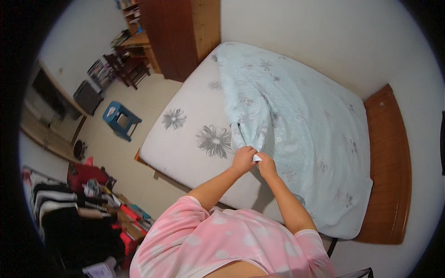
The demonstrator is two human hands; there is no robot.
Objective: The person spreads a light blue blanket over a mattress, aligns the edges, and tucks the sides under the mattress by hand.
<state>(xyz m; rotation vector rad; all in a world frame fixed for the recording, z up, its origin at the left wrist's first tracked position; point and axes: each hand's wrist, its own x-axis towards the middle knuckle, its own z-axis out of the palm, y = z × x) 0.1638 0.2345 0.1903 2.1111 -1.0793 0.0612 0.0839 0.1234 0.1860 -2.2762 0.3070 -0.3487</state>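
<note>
A light blue-green floral bed cover lies spread over the headboard side of the bed. Both of my hands grip its gathered edge close together, lifting that part above the mattress. My left hand holds the edge on the left, and my right hand pinches it just beside. A small white piece of the fabric shows between the fingers. From the hands a raised fold with a dark gap runs away across the cover. The white mattress, printed with grey flowers, shows uncovered on the left.
A wooden headboard stands at the right. A wardrobe touches the bed's far left corner. On the tiled floor are a blue plastic stool, a dark chair and a grey suitcase. Hanging clothes and boxes crowd the lower left.
</note>
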